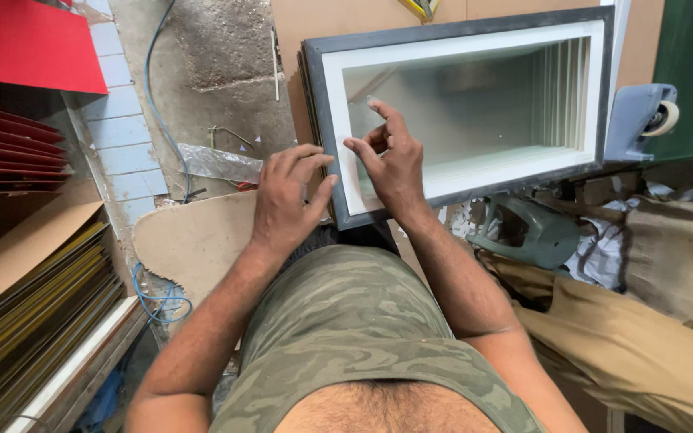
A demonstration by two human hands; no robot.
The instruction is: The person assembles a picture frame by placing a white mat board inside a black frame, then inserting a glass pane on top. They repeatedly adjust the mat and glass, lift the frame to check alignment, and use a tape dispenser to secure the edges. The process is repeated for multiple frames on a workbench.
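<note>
A picture frame [459, 32] with a dark grey outer edge and a white inner mat stands tilted in front of me, its glass reflecting a stack of white boards. My left hand [286, 200] rests on the frame's left edge, fingers curled over the grey border. My right hand [391, 160] presses on the white mat at the lower left corner, with thumb and forefinger pinched together near the glass. My knee in camouflage shorts [338, 321] lies below the frame.
Red sheets [18, 40] and stacked boards [34, 313] line the left. A brown cardboard piece [194, 232] and blue cable [158, 301] lie on the floor. A grey tape dispenser [643, 116] and green stool [535, 232] sit right, above tan cloth [651, 353].
</note>
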